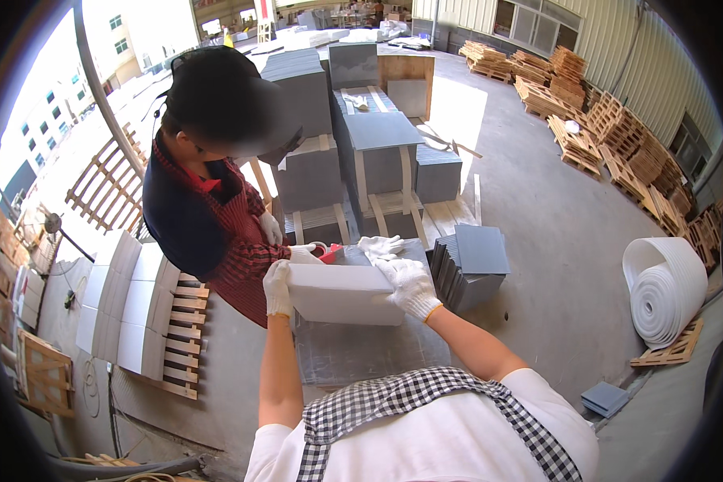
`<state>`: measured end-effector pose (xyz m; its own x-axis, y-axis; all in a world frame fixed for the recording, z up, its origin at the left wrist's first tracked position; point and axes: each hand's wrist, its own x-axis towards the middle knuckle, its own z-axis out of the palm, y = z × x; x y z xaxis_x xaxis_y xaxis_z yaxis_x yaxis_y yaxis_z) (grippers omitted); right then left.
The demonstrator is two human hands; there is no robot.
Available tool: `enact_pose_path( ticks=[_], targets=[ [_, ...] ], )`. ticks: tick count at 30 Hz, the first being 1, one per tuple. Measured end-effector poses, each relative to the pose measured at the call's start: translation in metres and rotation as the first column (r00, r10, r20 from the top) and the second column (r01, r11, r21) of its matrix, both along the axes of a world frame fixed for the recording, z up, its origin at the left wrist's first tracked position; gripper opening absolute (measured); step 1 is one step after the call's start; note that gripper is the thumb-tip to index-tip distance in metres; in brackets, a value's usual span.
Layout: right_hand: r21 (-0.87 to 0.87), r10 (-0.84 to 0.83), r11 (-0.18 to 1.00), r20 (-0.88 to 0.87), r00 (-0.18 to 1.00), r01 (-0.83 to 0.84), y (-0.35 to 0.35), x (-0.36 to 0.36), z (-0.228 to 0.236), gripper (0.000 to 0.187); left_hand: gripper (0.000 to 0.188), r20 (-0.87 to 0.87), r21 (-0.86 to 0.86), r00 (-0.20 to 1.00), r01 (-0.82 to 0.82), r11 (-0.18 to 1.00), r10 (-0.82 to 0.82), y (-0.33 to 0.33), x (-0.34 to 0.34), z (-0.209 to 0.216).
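A white closed box (345, 299) is held between my two hands, over a grey worktop (369, 357). My left hand (278, 289), in a white knit glove, grips the box's left end. Also gloved, my right hand (412, 289) is closed over the right end, its thumb side along the top edge. Just beyond the box lies a loose white glove (380, 246). A red tape dispenser (329, 254) is beside a co-worker's gloved hand (304, 255), behind the box's left part; whether that hand grips it is partly hidden.
The co-worker (205, 193) stands close on my left. Stacks of grey slabs (381, 153) rise ahead, with more grey slabs (474, 261) right of the worktop. White boxes (124, 309) sit on a pallet at left. A white foam roll (659, 297) and wooden pallets (570, 120) are at right.
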<state>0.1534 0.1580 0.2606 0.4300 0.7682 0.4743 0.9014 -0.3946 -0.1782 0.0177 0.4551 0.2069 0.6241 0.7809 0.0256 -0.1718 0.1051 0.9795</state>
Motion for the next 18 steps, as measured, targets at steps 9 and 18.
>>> enact_pose_path(
  ticks=[9,18],
  targets=[
    [-0.102,0.057,0.992,-0.117,0.991,-0.069,-0.014,0.004,0.004,0.079,0.026,0.033,-0.03,0.997,-0.062,0.998,0.063,-0.029,-0.024,0.0],
    [-0.096,0.017,0.995,-0.057,0.998,-0.022,-0.005,0.013,-0.002,0.078,0.025,0.009,0.023,0.998,-0.07,0.997,0.07,-0.028,-0.015,0.012]
  ],
)
